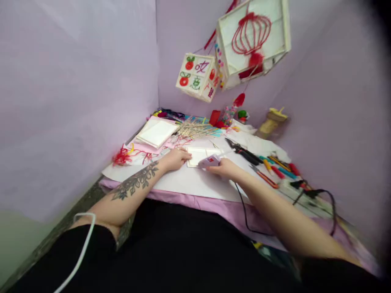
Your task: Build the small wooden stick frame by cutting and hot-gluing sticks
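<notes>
While against left hand (177, 158), panel (197, 154) under glue gun (210, 160) in right hand (226, 167).

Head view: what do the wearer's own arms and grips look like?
Both arms have black sleeves ending around the elbows. The left forearm bears a dark, leafy tattoo; the right forearm shows no marking. A white cable loops across the left arm near the sleeve. The left grip and right grip are ungloved.

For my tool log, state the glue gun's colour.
The glue gun is mostly pale lilac (head view).
</notes>
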Demonstrator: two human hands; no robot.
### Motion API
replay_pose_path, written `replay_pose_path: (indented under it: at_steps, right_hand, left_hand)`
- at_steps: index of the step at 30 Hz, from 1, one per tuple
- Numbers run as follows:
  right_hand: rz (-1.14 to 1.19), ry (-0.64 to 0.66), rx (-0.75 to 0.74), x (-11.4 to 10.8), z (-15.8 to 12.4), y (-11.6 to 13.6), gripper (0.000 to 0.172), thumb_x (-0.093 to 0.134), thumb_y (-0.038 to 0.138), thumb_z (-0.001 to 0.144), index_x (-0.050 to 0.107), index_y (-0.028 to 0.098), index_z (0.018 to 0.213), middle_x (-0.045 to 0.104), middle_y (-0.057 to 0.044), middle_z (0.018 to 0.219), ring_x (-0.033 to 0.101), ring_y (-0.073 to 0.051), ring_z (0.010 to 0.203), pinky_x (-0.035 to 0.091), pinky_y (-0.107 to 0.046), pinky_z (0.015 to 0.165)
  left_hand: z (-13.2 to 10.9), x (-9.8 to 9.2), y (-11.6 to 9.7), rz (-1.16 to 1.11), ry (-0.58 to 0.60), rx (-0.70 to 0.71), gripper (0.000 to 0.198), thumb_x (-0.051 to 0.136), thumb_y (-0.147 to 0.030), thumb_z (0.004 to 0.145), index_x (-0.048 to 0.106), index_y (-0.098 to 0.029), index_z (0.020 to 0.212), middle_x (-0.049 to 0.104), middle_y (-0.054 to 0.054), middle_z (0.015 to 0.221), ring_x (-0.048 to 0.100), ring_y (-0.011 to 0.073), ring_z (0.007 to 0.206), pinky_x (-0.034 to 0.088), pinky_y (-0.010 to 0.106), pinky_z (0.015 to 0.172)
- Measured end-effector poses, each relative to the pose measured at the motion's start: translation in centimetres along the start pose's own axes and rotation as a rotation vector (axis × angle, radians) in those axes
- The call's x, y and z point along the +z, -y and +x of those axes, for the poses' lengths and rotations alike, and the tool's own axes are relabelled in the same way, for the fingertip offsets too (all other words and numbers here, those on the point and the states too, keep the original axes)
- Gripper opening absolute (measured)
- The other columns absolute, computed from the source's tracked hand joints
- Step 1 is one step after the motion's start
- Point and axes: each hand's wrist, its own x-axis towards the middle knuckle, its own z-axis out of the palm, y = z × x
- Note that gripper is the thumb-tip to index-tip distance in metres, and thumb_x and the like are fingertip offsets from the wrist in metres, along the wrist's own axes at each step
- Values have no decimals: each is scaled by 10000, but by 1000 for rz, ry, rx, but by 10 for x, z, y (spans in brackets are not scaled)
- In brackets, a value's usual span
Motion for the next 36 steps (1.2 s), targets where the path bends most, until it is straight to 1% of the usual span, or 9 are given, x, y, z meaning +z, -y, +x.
replay_pose_path:
  at_steps: [8,16,20,27,36]
  right_hand:
    - [-74,-35,49,-6,-1,-3,331,652,375,754,683,112,953,675,-68,758,600,-159,637,407,-212,511]
    - [-78,-43,89,-11,-2,-11,340,657,414,748,682,117,912,678,-71,770,595,-153,619,405,-211,497]
    - [-64,-60,94,-14,-6,-14,324,662,384,753,683,121,942,681,-71,805,597,-150,650,417,-207,521]
    - [-54,-58,115,-20,-9,-25,306,659,399,742,685,128,881,656,-48,695,573,-131,565,393,-202,472]
    - [-30,-82,138,-24,-12,-32,295,674,413,724,671,134,820,653,-40,673,558,-120,543,378,-192,444]
  left_hand:
    - [-1,4,4,-7,-34,7,378,465,-74,817,710,-225,1061,705,5,1108,581,175,1100,447,325,1007]
    - [-1,4,5,-17,-23,-10,381,461,-69,817,707,-205,1075,703,12,1112,566,189,1117,443,328,1010]
    - [-1,5,6,-4,-29,-5,393,465,-71,808,707,-228,1076,704,-3,1109,573,183,1109,452,327,1003]
    - [-1,5,6,1,-25,-6,394,467,-61,807,704,-214,1082,701,-1,1116,574,185,1107,457,326,994]
    - [0,4,5,1,-19,-2,400,474,-47,804,699,-214,1089,701,6,1116,578,179,1110,452,330,1000]
